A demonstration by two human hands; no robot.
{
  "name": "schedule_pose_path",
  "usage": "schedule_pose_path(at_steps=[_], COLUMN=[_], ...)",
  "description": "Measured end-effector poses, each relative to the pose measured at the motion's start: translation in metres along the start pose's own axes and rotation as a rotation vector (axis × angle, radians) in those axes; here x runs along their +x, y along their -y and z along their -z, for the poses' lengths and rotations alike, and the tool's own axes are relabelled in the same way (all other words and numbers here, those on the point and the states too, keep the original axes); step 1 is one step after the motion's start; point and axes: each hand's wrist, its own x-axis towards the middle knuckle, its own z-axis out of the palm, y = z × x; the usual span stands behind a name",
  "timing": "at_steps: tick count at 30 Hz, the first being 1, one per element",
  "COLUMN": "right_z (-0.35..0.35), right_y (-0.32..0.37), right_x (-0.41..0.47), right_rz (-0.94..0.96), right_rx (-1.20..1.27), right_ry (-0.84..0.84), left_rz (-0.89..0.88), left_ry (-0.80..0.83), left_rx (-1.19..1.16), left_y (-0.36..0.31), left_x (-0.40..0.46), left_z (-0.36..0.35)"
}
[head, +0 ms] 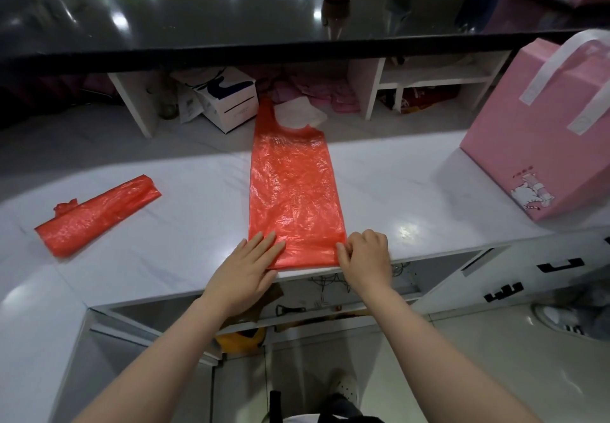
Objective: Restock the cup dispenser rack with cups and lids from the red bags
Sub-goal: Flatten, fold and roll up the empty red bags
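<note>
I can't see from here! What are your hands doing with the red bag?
Left hand flat, pressing flat bag. Right hand pinching its near corner. Second bag folded, left on counter. Nothing in the way.

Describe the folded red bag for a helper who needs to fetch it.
On the white counter, look left of the hands. The folded red bag lies there at a slant, untouched. Unlike the flat red bag spread in the middle, it is a narrow bundle with a knot.
</note>
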Motion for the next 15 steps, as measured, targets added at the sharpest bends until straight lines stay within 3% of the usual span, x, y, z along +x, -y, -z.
schedule_pose_path(at_steps=[4,7,10,15], right_z=[-0.002,-0.002,0.001,0.006], right_y=[-0.004,-0.013,-0.017,-0.023], right_x=[-0.007,-0.014,-0.011,-0.006], right_rz=[0.060,0.231,0.216,0.215], right_rx=[0.040,-0.147,-0.207,-0.129], right_ry=[-0.038,0.049,0.169,0.211], left_rz=[-0.023,-0.015,-0.004,0.019], left_ry=[0.021,-0.001,-0.012,-0.071], left_rx=[0.060,0.081,0.041,-0.146], left_y=[0.002,0.001,0.001,0.002], left_x=[0.000,-0.001,0.000,-0.004], left_z=[-0.002,-0.003,-0.002,0.002])
